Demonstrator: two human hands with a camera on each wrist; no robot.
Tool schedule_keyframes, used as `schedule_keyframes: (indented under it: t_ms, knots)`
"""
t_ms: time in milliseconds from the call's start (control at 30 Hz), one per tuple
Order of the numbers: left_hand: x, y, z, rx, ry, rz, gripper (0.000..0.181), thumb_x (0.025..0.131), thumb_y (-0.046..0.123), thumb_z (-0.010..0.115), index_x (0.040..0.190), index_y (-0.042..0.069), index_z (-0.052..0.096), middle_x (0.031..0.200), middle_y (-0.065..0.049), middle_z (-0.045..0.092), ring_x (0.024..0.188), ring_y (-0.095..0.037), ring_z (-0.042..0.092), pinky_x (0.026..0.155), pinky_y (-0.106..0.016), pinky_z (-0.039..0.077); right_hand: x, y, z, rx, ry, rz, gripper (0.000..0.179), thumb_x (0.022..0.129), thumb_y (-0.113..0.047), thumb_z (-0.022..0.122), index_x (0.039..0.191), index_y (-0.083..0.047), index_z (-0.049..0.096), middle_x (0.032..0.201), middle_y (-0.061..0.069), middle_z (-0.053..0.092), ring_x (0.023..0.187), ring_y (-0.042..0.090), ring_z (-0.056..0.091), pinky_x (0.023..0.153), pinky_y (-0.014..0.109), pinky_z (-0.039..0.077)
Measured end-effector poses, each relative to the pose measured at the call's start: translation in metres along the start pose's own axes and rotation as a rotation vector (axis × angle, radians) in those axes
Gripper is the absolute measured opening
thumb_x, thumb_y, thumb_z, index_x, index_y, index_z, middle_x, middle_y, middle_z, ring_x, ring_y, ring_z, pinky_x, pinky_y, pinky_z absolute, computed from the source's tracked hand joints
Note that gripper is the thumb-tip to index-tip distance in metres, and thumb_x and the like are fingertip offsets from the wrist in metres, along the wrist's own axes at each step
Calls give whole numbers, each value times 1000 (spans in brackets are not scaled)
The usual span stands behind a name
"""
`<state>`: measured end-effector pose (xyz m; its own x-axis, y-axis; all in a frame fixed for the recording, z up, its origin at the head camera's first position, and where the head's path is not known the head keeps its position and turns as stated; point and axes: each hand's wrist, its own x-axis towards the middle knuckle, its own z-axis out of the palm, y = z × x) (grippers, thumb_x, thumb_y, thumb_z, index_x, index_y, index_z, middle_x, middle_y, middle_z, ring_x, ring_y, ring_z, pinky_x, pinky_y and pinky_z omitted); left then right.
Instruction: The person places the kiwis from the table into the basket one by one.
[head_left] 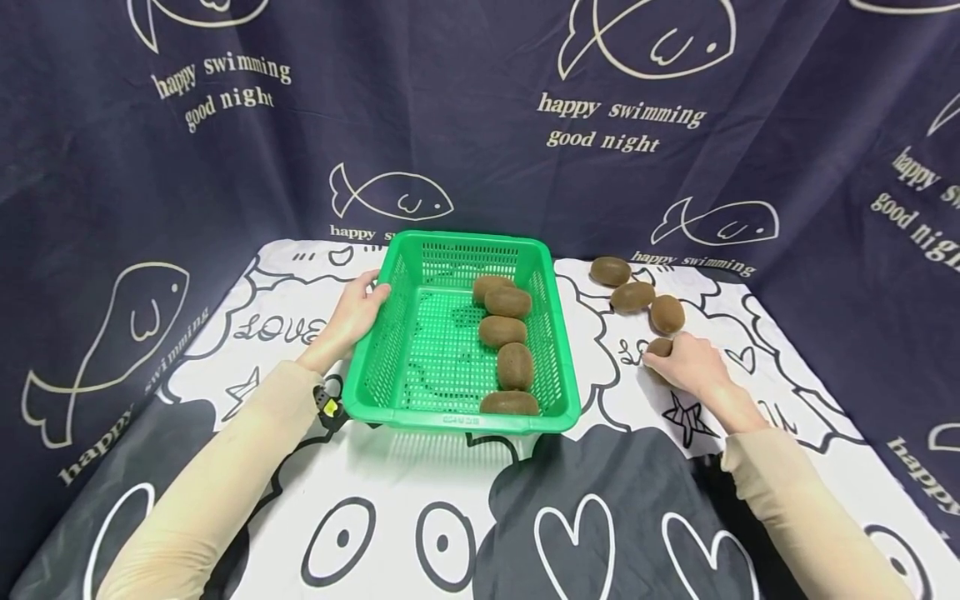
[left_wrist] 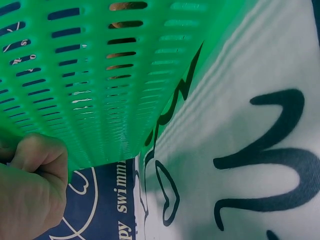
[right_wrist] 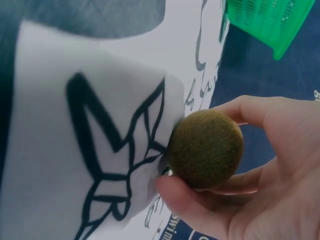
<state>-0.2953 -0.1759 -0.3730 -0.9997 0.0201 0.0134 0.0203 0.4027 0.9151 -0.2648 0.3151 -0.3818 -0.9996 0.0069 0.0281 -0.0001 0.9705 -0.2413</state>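
Note:
A green plastic basket (head_left: 457,421) stands on the table in the head view, with several brown kiwis (head_left: 502,332) along its right half. My left hand (head_left: 356,310) grips the basket's left rim; its curled fingers (left_wrist: 42,155) show beside the slotted wall in the left wrist view. To the right of the basket, my right hand (head_left: 693,362) holds one kiwi (right_wrist: 206,149) between thumb and fingers, low at the tablecloth. Just beyond that hand lie three loose kiwis, one brown kiwi (head_left: 667,315) being nearest to it.
A white tablecloth (head_left: 405,475) with black drawings and dark patches covers the table. Behind it and at both sides hangs a dark blue curtain (head_left: 480,100) printed with fish and words. A small black and yellow item (head_left: 328,406) shows at the left forearm's cuff.

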Motion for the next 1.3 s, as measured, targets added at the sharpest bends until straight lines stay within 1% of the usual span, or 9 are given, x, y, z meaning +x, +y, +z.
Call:
schedule_keyframes:
  t_ms: [167, 300, 467, 667, 800, 933, 1133, 1300]
  knots:
    - [-1, 1, -1, -5, -2, -7, 49, 103, 25, 39, 149, 9, 33, 116, -22, 58, 82, -20, 64, 69, -30, 61, -2, -10, -3, 30, 18, -31, 42, 85, -40, 62, 80, 1, 59, 78, 23, 63, 67, 36, 58, 54, 43, 46]
    - [-1, 2, 0, -11, -3, -5, 50, 103, 25, 38, 149, 8, 32, 115, -22, 59, 77, -17, 64, 67, -31, 61, -4, -21, -6, 57, 50, -65, 43, 86, -39, 62, 84, 3, 56, 76, 22, 61, 66, 35, 57, 53, 40, 45]
    - [0, 1, 0, -16, -2, -2, 50, 103, 25, 38, 149, 8, 32, 113, -21, 58, 74, -14, 63, 66, -31, 61, -4, -35, -9, 79, 94, -101, 44, 84, -39, 62, 89, 5, 56, 73, 18, 59, 65, 33, 56, 53, 37, 43]
    - [0, 2, 0, -15, 1, -5, 50, 103, 25, 38, 149, 8, 33, 113, -22, 59, 77, -18, 64, 67, -32, 61, -6, -53, -14, 91, 144, -152, 38, 84, -38, 61, 84, 1, 56, 72, 16, 59, 64, 32, 56, 55, 40, 43]
    - [0, 2, 0, -15, -6, -10, 50, 102, 25, 38, 149, 9, 33, 111, -22, 60, 77, -20, 66, 66, -33, 62, -8, -64, -17, 106, 161, -179, 40, 84, -38, 62, 89, 2, 58, 74, 16, 61, 67, 34, 58, 57, 44, 45]
    - [0, 1, 0, -3, -10, -10, 50, 102, 25, 38, 149, 10, 33, 110, -22, 60, 73, -18, 66, 63, -34, 62, -10, -76, -21, 120, 170, -198, 42, 85, -37, 62, 93, 4, 59, 76, 18, 62, 70, 35, 60, 60, 45, 47]
    - [0, 2, 0, -5, -5, -15, 49, 102, 26, 38, 149, 11, 34, 109, -22, 61, 74, -20, 67, 63, -34, 62, -9, -92, -27, 110, 195, -237, 42, 85, -36, 62, 94, 4, 60, 75, 15, 61, 68, 34, 59, 56, 39, 43]
    - [0, 2, 0, -6, -1, -14, 49, 102, 25, 39, 148, 9, 35, 112, -23, 60, 77, -21, 66, 66, -34, 62, -11, -107, -33, 118, 216, -285, 38, 85, -36, 63, 90, 2, 59, 72, 12, 59, 66, 31, 57, 54, 34, 42]
